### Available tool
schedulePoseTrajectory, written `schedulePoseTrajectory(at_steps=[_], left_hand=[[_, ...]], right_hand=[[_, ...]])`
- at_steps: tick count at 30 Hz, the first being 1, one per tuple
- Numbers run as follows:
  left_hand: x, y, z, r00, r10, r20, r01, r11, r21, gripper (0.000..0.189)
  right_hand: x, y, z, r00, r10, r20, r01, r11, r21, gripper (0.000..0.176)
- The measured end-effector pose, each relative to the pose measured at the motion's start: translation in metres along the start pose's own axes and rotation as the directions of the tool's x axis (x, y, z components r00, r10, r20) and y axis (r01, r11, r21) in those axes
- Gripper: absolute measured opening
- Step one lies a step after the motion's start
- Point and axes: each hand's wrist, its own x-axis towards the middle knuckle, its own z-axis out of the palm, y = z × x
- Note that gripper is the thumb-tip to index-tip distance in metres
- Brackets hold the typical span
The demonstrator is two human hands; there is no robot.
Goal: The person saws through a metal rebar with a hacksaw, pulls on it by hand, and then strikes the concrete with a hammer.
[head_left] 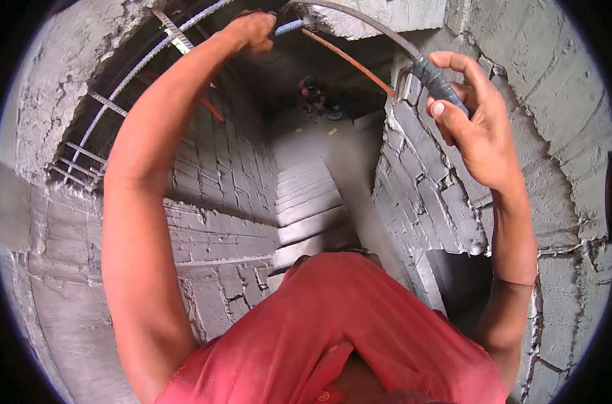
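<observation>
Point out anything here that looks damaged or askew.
Upper left, the concrete ends in a ragged edge with rebar bare beyond it, as if broken or unfinished. An orange bar slants askew at top centre.

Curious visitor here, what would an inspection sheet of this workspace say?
Surface: grey steps descend between rough block walls.
Job's things: curved strip with wrapped grip; exposed rebar.
Clutter: orange-red rod slanting overhead; small pale scraps below.
Grippers: bare hands; right hand holds the wrapped grip, left hand is closed, its hold unclear.
Cables: nothing seen.
Surroundings: another person low down beside a bucket.
</observation>
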Motion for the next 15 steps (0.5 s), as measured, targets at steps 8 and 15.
schedulePoseTrajectory(at_steps=[8,15], left_hand=[[0.002,-0.014,0.005,0.988,0.130,-0.083,-0.139,0.984,-0.111,0.037],[0.003,-0.009,0.009,0.996,0.088,-0.032,-0.089,0.996,-0.026,0.027]], right_hand=[[0.011,-0.014,0.002,0.996,-0.086,-0.031,0.085,0.996,-0.023,0.044],[0.010,-0.031,0.005,0.999,-0.039,-0.034,0.034,0.991,-0.130,0.042]])
